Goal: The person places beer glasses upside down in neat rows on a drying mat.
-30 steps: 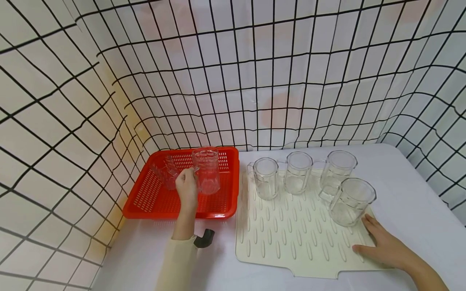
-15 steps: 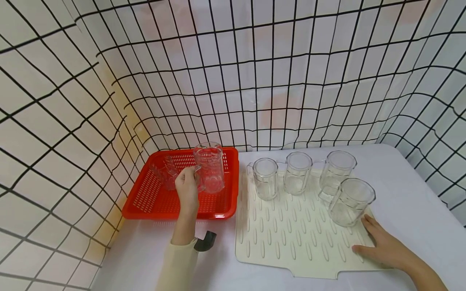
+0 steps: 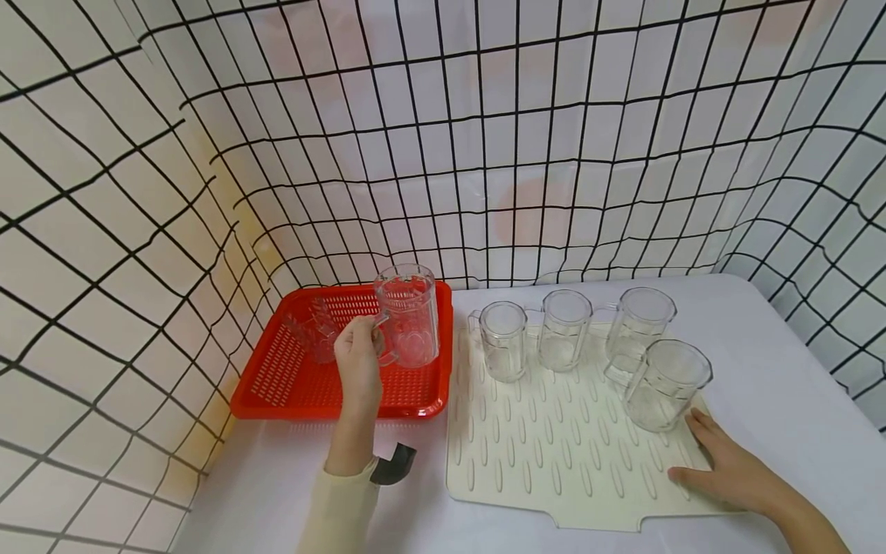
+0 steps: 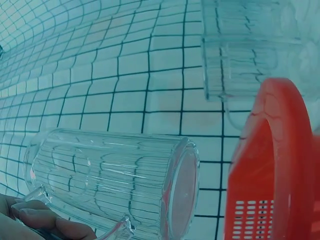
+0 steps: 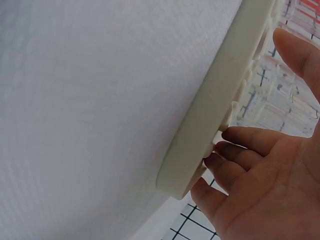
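Observation:
My left hand (image 3: 358,355) grips a clear glass mug (image 3: 418,327) by its handle, holding it above the red plastic basket (image 3: 291,411). In the left wrist view, curled fingers (image 4: 37,220) wrap the handle, and the mug's base faces the basket wall (image 4: 292,165). Another glass piece (image 3: 322,338) lies inside the basket at its left. My right hand (image 3: 737,471) rests on the right edge of a cream ridged drainboard (image 3: 540,485), thumb spread and fingers extended. The right wrist view has those fingertips touching the board's edge (image 5: 215,105).
Several glass mugs stand on the drainboard: three along the back, such as the leftmost mug (image 3: 505,350), and a nearer mug (image 3: 666,388) beside my right fingertips. A black wire grid (image 3: 512,154) over white cloth encloses the table's back and sides.
My left hand has lifted the mug slightly and carried it right, toward the basket's right rim. The right hand and the mugs on the drainboard have stayed in place.

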The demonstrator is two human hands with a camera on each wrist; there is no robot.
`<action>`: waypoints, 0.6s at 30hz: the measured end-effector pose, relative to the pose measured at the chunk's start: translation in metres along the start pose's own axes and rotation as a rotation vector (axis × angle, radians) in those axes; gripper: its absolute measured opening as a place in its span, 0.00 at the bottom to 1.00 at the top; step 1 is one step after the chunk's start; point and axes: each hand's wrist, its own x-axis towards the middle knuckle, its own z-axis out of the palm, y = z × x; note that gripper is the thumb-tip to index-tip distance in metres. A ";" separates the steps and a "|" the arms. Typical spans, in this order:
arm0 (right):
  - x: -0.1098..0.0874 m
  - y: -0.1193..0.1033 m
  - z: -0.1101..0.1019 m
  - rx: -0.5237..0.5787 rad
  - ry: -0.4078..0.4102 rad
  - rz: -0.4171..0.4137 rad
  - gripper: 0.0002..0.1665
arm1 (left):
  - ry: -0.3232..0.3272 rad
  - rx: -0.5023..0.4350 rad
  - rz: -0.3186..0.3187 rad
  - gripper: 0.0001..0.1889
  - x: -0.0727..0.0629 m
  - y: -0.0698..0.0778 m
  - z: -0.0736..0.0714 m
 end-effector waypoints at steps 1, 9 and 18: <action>0.000 0.000 0.000 0.004 -0.002 0.001 0.59 | -0.003 -0.001 -0.002 0.18 -0.001 0.001 0.001; 0.000 -0.002 -0.001 -0.004 -0.002 -0.003 0.59 | -0.040 -0.030 -0.021 0.18 -0.011 0.008 0.010; -0.001 -0.001 -0.001 -0.004 -0.003 -0.003 0.59 | -0.100 -0.067 -0.015 0.18 -0.019 0.008 0.021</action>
